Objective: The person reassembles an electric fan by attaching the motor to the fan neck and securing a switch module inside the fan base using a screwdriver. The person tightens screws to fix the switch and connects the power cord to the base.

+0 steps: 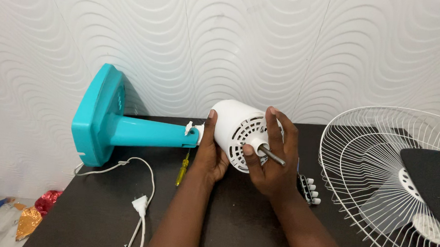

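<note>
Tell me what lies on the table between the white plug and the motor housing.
In the head view, a yellow-handled screwdriver lies on the dark table between the white plug and the white motor housing, just beside the left hand.

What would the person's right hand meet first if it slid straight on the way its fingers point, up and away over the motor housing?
The right hand would likely meet the white patterned wall behind the white motor housing; depth is unclear.

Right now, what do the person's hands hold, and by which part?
Both hands, left and right, grip the fan's white motor housing: left on its rear side, right across its vented front.
</note>
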